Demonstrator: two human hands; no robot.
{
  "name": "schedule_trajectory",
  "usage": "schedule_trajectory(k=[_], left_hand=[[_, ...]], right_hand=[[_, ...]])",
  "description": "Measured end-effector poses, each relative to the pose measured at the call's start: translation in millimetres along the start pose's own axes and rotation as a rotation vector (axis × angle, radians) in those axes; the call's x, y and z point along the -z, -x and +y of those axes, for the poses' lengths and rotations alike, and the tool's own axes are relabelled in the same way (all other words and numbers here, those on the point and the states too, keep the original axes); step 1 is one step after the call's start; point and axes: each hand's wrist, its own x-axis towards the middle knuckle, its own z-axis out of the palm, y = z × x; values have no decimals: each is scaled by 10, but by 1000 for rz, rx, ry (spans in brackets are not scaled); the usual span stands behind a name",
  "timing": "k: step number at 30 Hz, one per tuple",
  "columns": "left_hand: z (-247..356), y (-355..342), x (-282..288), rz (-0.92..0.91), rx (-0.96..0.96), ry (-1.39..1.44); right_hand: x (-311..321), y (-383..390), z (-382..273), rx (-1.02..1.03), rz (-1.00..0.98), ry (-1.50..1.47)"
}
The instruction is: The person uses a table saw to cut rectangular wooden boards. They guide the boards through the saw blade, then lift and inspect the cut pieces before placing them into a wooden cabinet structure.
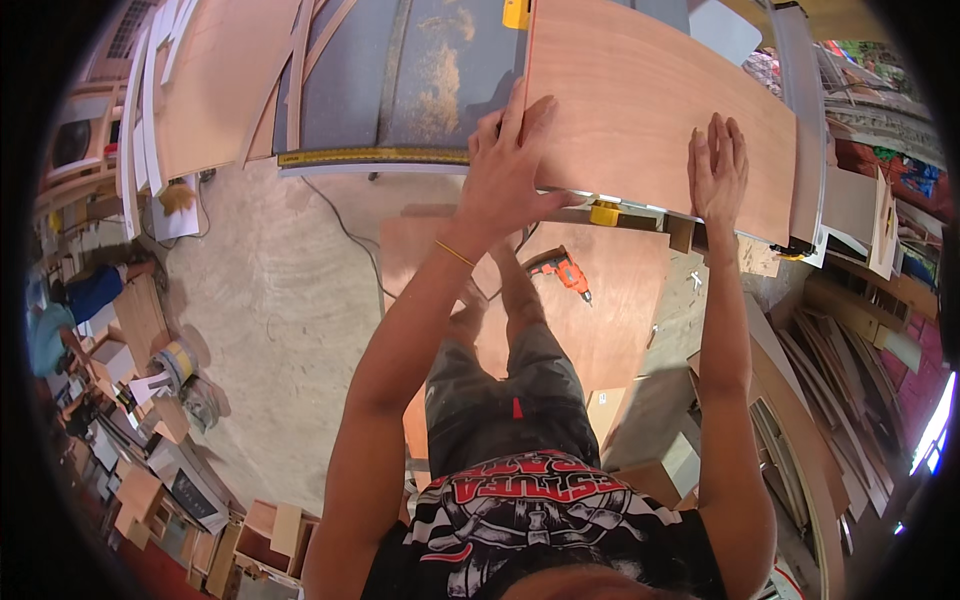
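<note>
A wide reddish-brown plywood panel (640, 95) lies flat on the right part of a dark grey saw table (350, 75). My left hand (505, 170) rests at the panel's near left corner, its fingers stretched forward along the left edge and the thumb out to the right. Flat on the panel's near right part lies my right hand (718, 175), fingers straight and pointing away. Neither hand grips anything. A yellow measuring scale (370, 157) runs along the table's front edge, and a yellow part (604, 212) sits under the panel's near edge. Another yellow piece (516, 14) stands at the panel's far left.
Below the table, an orange power drill (565, 275) lies on a plywood sheet (630, 290) on the floor. A dark cable (345, 230) crosses the concrete. Stacked boards (835, 400) lean at right. Sawdust (440, 90) covers part of the table. A person in blue (60, 320) bends at far left.
</note>
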Motion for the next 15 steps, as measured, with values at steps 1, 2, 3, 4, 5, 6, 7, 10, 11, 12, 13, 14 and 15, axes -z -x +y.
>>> schedule_trajectory(k=[1,2,3,4,5,6,7,10,11,12,13,14,15], left_hand=[[10,-3,21,-1,6,8],[14,2,30,-2,11,15],[2,-1,31,9,4,22],[-12,-7,30,21,-4,29],[-24,-10,30,32,-12,37],[-26,-11,28,32,-12,41],[-26,-13,27,33,-13,46],[-42,-12,7,32,-21,62],[-48,-12,0,31,-25,68],[-45,-13,4,25,-20,66],[-36,-15,18,20,-16,64],[-32,-15,22,14,-13,62],[-36,-14,22,14,-16,67]], right_hand=[[2,3,-7,0,5,-9],[4,5,-13,-1,10,-18],[2,1,-23,-3,9,-12],[3,-2,-33,-4,7,-6],[-1,-3,-41,-6,5,1],[-2,-9,-39,-19,1,-25],[-4,-14,-35,-31,-4,-50],[-6,-16,-2,-35,-5,-65],[-5,-13,8,-31,-3,-60],[-8,-9,5,-35,-4,-67],[-6,-8,-3,-39,-4,-75],[-3,-5,-7,-43,-4,-82],[-2,-4,-7,-45,-3,-80]])
